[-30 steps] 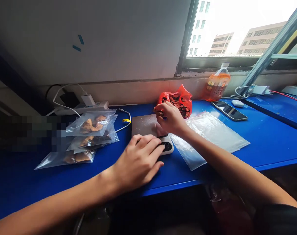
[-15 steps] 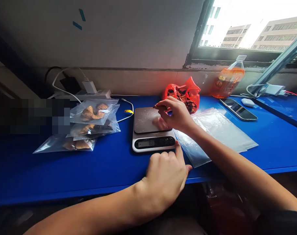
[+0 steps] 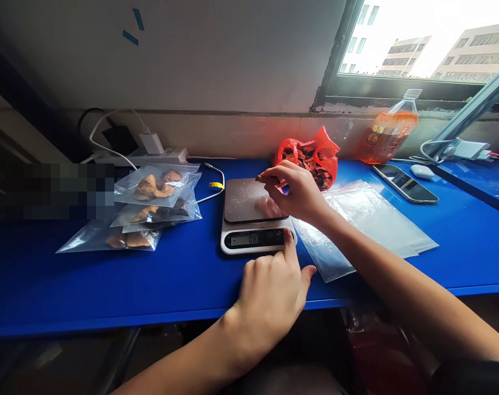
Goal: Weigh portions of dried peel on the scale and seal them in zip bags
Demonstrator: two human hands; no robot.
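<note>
A white digital kitchen scale with a dark top plate sits in the middle; specks of dust lie on the plate and the display reads about 0.8 with a minus sign. My left hand holds nothing: its index finger is stretched onto the button panel's right end, thumb apart, other fingers curled. Above the plate's right side, my right hand pinches a small brown piece of dried peel. Behind that hand stands an open red plastic bag filled with dark dried pieces.
Clear zip bags with brown dried pieces are stacked at left on the blue table. Flat clear bags lie at right, near a phone, an earbud case and a drink bottle. A power strip and cables run along the wall.
My left index finger has moved left from the scale's right edge onto its button panel, and the thumb has spread outward. My right hand stays over the plate with its piece.
</note>
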